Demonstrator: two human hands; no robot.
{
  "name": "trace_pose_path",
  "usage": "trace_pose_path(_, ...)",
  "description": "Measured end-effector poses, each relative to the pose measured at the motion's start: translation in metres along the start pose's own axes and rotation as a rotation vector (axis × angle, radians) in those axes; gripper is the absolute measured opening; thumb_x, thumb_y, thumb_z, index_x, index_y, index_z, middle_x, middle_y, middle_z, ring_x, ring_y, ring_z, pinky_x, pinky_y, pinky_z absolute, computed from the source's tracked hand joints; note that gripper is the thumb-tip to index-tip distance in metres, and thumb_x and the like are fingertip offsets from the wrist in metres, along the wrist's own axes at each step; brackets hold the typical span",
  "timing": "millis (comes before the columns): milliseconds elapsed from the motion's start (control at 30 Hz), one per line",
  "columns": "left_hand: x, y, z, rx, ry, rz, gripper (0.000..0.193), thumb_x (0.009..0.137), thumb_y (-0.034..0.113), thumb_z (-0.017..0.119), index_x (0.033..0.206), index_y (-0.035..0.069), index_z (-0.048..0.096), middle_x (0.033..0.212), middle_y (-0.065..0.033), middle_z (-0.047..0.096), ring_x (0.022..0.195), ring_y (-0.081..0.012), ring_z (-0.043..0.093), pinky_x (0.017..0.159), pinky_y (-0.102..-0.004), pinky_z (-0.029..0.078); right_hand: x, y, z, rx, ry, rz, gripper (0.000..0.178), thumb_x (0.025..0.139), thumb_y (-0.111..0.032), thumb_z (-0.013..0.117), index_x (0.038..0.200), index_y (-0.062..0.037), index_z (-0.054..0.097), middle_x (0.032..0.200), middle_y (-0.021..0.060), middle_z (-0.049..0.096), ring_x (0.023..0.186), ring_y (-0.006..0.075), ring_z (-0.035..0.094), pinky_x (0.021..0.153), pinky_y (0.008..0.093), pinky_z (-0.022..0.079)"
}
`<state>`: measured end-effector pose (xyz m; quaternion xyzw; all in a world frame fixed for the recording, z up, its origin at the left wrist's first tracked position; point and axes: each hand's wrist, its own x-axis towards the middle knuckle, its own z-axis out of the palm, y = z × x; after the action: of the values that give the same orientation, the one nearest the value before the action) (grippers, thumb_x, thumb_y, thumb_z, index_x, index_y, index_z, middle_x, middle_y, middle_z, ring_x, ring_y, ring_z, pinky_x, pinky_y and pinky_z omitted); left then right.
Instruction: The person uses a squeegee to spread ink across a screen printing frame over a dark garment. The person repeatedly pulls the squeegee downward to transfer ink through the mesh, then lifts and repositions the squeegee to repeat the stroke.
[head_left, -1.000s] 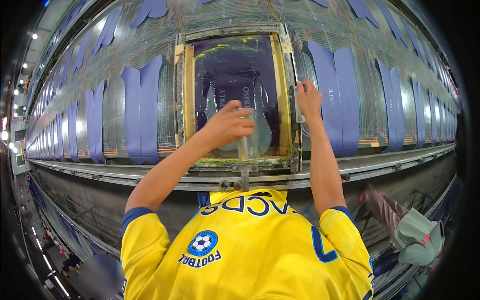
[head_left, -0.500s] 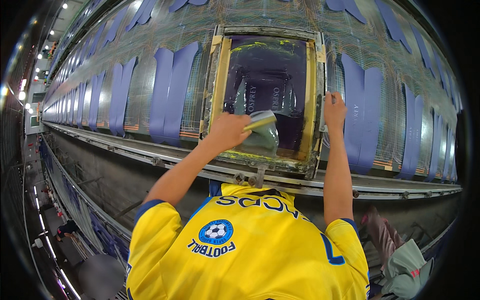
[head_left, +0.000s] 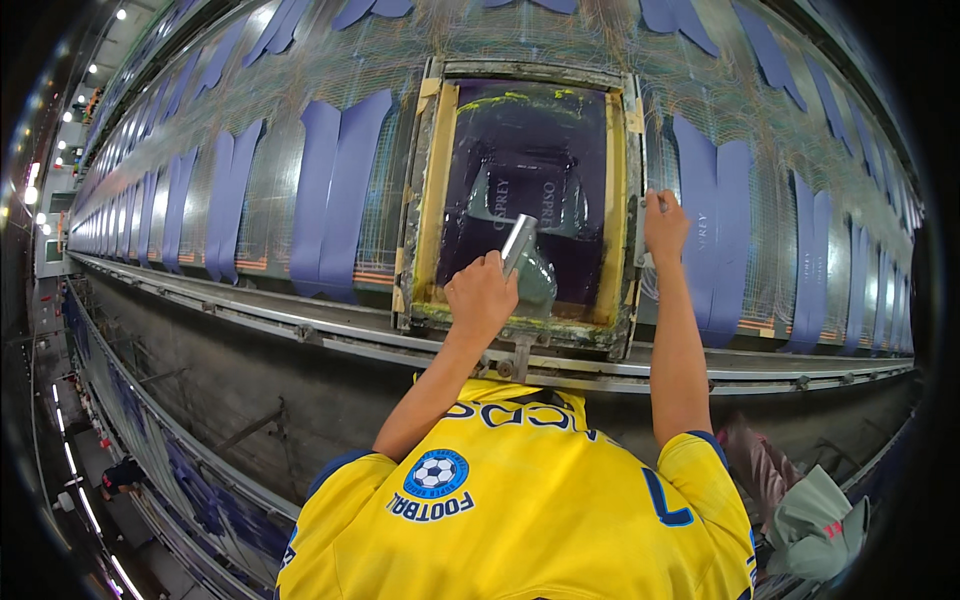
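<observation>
A printing screen [head_left: 540, 118] with dark purple mesh, a worn metal frame and yellow taped inner edges lies on the long table in front of me. In my left hand [head_left: 481, 298], closed round it, is a squeegee [head_left: 518, 243] with a silvery face, slanting over the near half of the mesh. A glossy pale patch of ink [head_left: 537, 278] lies just beside it. My right hand [head_left: 666, 228] is closed at the frame's right side; what its fingers grip there is hidden.
Paired purple fabric pieces [head_left: 710, 240] lie right of the screen, and more pieces [head_left: 340, 190] lie left. A metal rail [head_left: 300, 330] runs along the table's near edge. At lower right is a grey-green cloth [head_left: 815, 525]. A person [head_left: 122, 478] is far off at lower left.
My left hand has moved right and slightly nearer to me, and the squeegee has turned to a steeper slant. My right hand stays by the frame. The whole view has shifted slightly.
</observation>
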<state>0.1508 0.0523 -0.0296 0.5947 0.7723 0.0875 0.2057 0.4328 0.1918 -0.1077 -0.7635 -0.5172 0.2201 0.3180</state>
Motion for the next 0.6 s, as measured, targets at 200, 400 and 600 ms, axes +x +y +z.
trace_pose_path(200,0.121,-0.029,-0.019,0.063,0.087,0.853,0.027,0.076,0.013,0.076,0.101,0.012,0.067,0.091,-0.004,0.068,0.091,-0.0282,0.061,0.079,-0.0427,0.044,-0.004,-0.025,0.001,-0.311,0.141,-0.426,0.038,0.09,-0.037,0.073,0.111,-0.0059,0.068,0.111,0.0169,0.071,0.104,0.0374,0.065,0.093,0.0428,0.05)
trace_pose_path(400,0.224,-0.004,-0.028,0.119,0.025,0.879,0.024,0.076,0.017,0.077,0.098,0.014,0.067,0.092,-0.0037,0.067,0.093,-0.0271,0.063,0.079,-0.0425,0.044,0.042,-0.136,0.023,-0.022,-0.587,-0.789,0.039,0.088,-0.034,0.075,0.113,-0.0056,0.069,0.102,0.0152,0.071,0.1,0.0346,0.065,0.088,0.044,0.051)
trace_pose_path(600,0.24,-0.006,-0.022,-0.068,-0.048,0.803,0.015,0.078,0.019,0.076,0.091,0.013,0.071,0.083,-0.0057,0.067,0.085,-0.0314,0.062,0.075,-0.0444,0.048,0.044,-0.134,0.072,-0.287,-0.564,-0.828,0.023,0.082,-0.021,0.075,0.093,-0.0058,0.062,0.091,0.0123,0.068,0.093,0.0348,0.064,0.084,0.046,0.049)
